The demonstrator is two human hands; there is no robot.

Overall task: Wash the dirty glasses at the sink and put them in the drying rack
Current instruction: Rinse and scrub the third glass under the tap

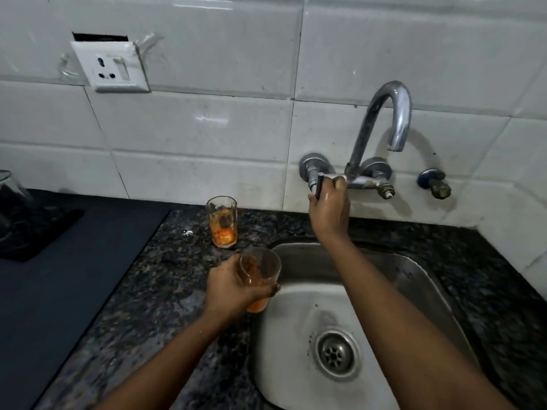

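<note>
My left hand [229, 287] grips a dirty glass [260, 272] smeared with orange residue, held tilted over the left rim of the steel sink [299, 294]. My right hand [328, 210] reaches up to the wall and closes on the dark tap handle [319, 186] at the left of the faucet [384, 119]. No water runs from the spout. A second dirty glass [222, 221], also streaked orange, stands upright on the granite counter [165, 279] just left of the sink's far corner.
A dark mat [59, 276] covers the counter at the left, with a dark object at its far edge. A wall socket [111, 68] sits on the white tiles above. The sink drain [337, 355] lies below my right forearm. A separate valve [435, 184] sticks out right of the faucet.
</note>
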